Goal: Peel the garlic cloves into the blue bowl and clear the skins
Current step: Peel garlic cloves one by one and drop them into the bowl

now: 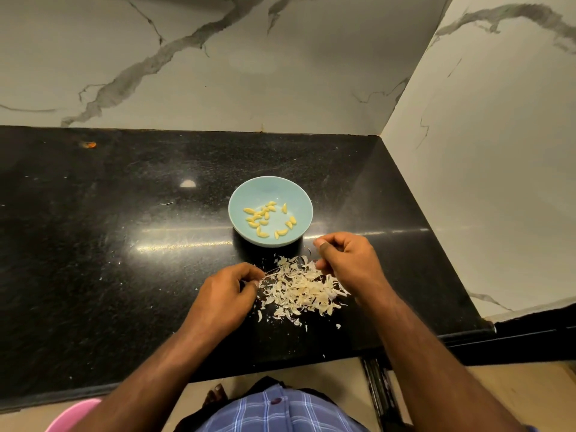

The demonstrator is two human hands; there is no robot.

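One blue bowl (237,198) at frame centre on the black counter (93,244), holding roughly twenty peeled garlic cloves (258,217). One pile of garlic skins (300,288) just below it. Left hand (223,296) pinches skins at the pile's left edge; right hand (349,263), fingers curled, grasps skins at its right edge.

I can read no writing anywhere: no label, brand, number or sign shows on anything in front of me.
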